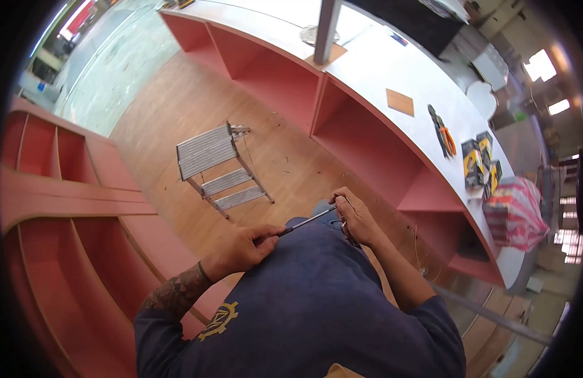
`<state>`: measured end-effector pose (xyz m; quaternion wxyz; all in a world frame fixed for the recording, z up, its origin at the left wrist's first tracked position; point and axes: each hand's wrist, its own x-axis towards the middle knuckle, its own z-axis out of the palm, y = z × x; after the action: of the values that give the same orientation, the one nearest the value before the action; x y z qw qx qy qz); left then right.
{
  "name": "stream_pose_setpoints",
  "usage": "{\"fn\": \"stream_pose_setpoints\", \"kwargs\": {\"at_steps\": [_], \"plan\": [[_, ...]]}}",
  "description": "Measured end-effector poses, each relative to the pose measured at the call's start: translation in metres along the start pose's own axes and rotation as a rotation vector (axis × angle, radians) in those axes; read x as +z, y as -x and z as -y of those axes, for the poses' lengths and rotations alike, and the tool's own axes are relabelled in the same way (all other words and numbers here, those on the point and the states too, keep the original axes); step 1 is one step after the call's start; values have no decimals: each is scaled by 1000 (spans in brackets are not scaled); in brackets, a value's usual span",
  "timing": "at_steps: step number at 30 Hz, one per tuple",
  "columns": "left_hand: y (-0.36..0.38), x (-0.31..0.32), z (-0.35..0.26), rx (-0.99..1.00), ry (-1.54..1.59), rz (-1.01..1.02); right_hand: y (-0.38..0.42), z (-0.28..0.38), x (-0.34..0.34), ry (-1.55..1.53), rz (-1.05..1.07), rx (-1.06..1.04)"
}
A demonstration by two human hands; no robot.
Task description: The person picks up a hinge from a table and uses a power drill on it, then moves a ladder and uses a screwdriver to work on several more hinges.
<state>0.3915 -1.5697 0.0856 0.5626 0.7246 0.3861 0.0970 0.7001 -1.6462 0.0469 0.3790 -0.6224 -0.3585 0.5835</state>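
A thin grey metal rod [310, 220] with a dark end, much like a screwdriver, runs slantwise between my two hands in front of my dark blue shirt. The dark end lies closed in my left hand [244, 247], thumb along it. My right hand [356, 217] is closed round the other end, its fingers curled. Under the right palm a small shiny metal part shows, too covered to name. Past the hands, a metal step stool [207, 151] stands on the wooden floor.
A curved counter [373, 82] with a white top and pink shelves bends round the right. On it lie orange-handled pliers [441, 132], a brown wood piece [400, 102], several small boxes [477, 162] and a striped bag [515, 214]. Pink shelving [83, 208] fills the left.
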Motion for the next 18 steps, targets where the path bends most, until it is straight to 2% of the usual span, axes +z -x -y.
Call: {"fn": "stream_pose_setpoints", "kwargs": {"at_steps": [5, 7, 8, 10, 12, 14, 15, 17, 18], "plan": [[-29, -25, 7, 36, -29, -73, -47, 31, -5, 31, 42, -45], [-55, -41, 10, -120, 177, 2, -78, 53, -6, 41, 56, -36], [-68, -51, 7, -135, 194, -10, -99, 64, -7, 64, 18, -96], [-92, -76, -5, -261, 474, 32, -141, 85, -11, 99, 3, -143], [-111, -92, 6, -288, 557, -20, -187, 106, -16, 27, -110, -156], [-131, -109, 29, -281, 618, -197, -237, 119, -30, 68, -97, -109], [-143, -114, 42, -295, 638, -223, -263, 125, -37, 44, -72, -63], [-172, -123, 71, -342, 723, -516, -318, 127, -53, -15, -1, 53], [-188, -125, 82, -362, 734, -538, -344, 130, -55, -8, 25, 69]]}}
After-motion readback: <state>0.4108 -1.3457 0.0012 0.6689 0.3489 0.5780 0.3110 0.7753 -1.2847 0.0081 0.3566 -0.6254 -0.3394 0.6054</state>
